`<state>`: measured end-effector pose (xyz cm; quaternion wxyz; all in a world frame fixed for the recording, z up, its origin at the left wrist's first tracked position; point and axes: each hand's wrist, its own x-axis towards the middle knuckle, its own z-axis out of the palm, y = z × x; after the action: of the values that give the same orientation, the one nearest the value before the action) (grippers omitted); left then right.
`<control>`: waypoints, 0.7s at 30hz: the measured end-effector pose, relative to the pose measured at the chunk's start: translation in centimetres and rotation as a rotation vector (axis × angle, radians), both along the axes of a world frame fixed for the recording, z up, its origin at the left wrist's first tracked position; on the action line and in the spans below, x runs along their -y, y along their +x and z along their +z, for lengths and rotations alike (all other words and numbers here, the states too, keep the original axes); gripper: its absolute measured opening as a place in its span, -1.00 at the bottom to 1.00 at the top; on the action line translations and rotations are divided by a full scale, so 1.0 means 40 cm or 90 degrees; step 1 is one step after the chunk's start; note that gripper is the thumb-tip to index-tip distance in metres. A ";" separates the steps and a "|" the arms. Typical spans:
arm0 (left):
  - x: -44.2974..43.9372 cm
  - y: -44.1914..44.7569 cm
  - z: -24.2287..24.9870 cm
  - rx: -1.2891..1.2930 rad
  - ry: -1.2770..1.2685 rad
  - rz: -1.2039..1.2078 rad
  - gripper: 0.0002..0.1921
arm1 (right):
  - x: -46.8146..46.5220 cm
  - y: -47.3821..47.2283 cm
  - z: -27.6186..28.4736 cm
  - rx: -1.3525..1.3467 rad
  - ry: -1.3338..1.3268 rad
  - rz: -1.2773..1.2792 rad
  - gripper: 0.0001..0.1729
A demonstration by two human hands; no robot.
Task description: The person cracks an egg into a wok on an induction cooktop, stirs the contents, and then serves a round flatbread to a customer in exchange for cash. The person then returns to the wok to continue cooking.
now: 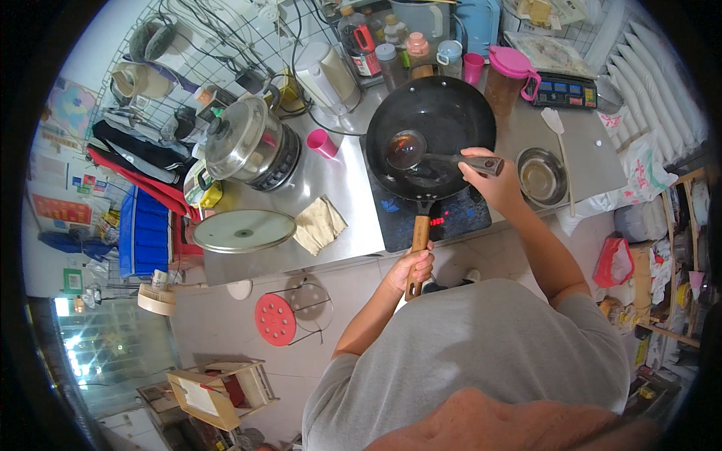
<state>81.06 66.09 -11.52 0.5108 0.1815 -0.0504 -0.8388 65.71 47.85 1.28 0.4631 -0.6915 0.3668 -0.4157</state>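
Note:
A black wok (457, 121) rests on an induction cooktop (403, 228) whose red display is lit. My left hand (413, 266) is closed around the wok's wooden handle (421, 230). In my right hand (486, 179) is the handle of a ladle (407, 150), its bowl down inside the wok. Brown liquid shows in the ladle's bowl, and the wok's inner surface looks wet. Right of my right hand stands a steel bowl (542, 176) with some liquid in it. A white long-handled spatula (559, 135) lies beside that bowl.
Left of the cooktop are a folded cloth (320, 225), a glass lid (244, 231) at the counter's edge, a pink cup (322, 144) and a lidded glass pot (248, 141). Behind the wok stand bottles, a pink-lidded pitcher (505, 79) and a scale (564, 92). A red stool (275, 319) is on the floor.

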 end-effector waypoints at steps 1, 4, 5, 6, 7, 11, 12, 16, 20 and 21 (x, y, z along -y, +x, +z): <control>0.000 0.000 0.005 -0.001 0.000 0.001 -0.82 | 0.009 0.011 -0.010 0.017 0.026 -0.011 -0.77; 0.000 0.001 0.017 0.004 0.003 0.002 -0.82 | 0.024 0.030 -0.026 0.055 0.043 -0.012 -0.76; 0.000 0.001 0.021 0.004 0.009 0.005 -0.82 | 0.025 0.034 -0.028 0.065 0.039 -0.007 -0.75; 0.000 0.000 0.024 0.003 0.013 0.008 -0.82 | 0.023 0.036 -0.025 0.055 -0.011 -0.001 -0.75; 0.000 -0.001 0.026 0.002 0.017 0.011 -0.82 | 0.017 0.037 -0.023 0.046 -0.060 0.005 -0.75; 0.001 -0.003 0.046 -0.012 0.025 0.017 -0.83 | 0.002 0.029 -0.015 0.033 -0.160 0.043 -0.76; 0.001 -0.005 0.060 -0.017 0.022 0.015 -0.84 | 0.001 0.026 -0.005 0.009 -0.134 0.043 -0.76; -0.006 0.000 0.100 -0.050 0.034 0.014 -0.87 | 0.016 0.011 0.000 0.009 -0.039 0.021 -0.76; -0.026 0.020 0.135 -0.062 0.057 0.007 -0.85 | 0.025 -0.017 -0.006 0.040 0.093 0.007 -0.76; -0.032 0.025 0.148 -0.049 0.065 0.003 -0.85 | 0.026 -0.026 -0.008 0.053 0.128 0.004 -0.76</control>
<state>82.05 67.36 -5.61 0.5044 0.1750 0.0128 -0.8454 64.67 46.81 0.95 0.5463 -0.6247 0.3850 -0.4038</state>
